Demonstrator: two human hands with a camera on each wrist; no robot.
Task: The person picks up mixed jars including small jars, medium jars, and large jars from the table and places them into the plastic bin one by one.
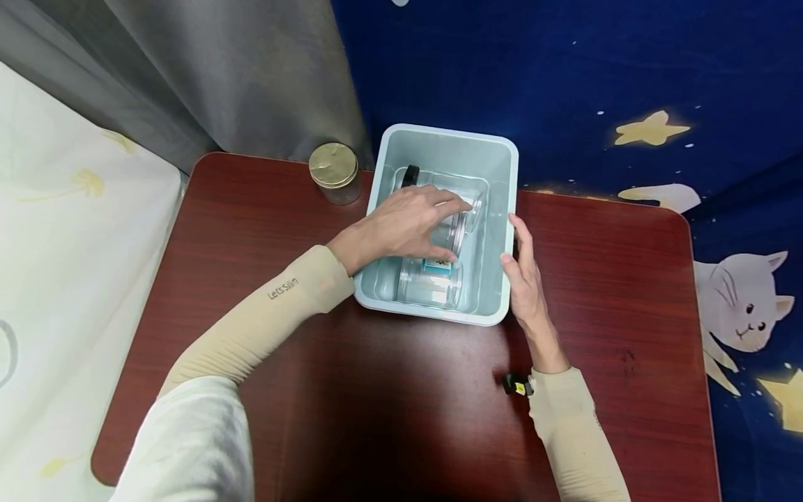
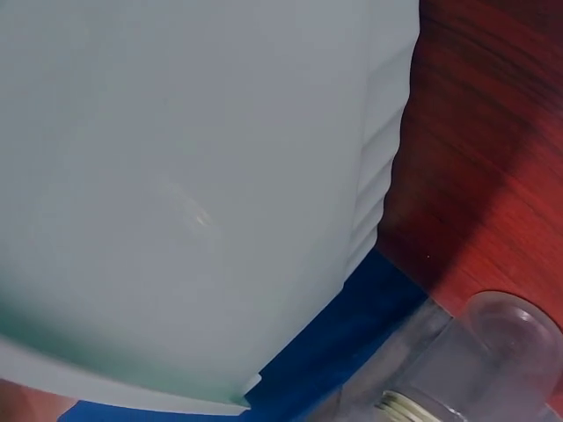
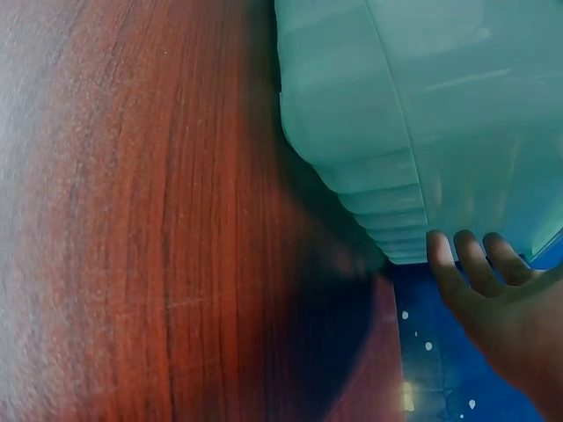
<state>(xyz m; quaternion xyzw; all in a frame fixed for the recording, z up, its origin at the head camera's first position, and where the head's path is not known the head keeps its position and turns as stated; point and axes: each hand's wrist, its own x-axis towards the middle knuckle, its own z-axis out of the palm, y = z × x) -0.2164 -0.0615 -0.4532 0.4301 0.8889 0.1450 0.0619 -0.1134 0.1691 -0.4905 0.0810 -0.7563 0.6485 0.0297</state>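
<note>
A pale blue plastic bin [image 1: 447,318] stands on the table, with several clear jars inside. My left hand [image 1: 408,222] reaches over its left side, thumb and fingers spread around a clear jar [image 1: 456,233] lying on its side. Another clear jar [image 1: 429,289] with a blue label lies nearer the front wall. A black object [image 1: 410,176] pokes out behind the left hand; its kind is unclear. My right hand [image 1: 525,279] rests against the bin's right side, thumb at the rim. In the right wrist view, its fingertips [image 3: 468,243] touch the outer wall.
A clear jar with a gold lid [image 1: 334,167] stands on the red-brown table [image 1: 301,390], left of the bin. A grey curtain [image 1: 251,77] and a dark blue cloth with stars [image 1: 533,77] hang behind. A small black piece [image 1: 516,384] sits at the right wrist.
</note>
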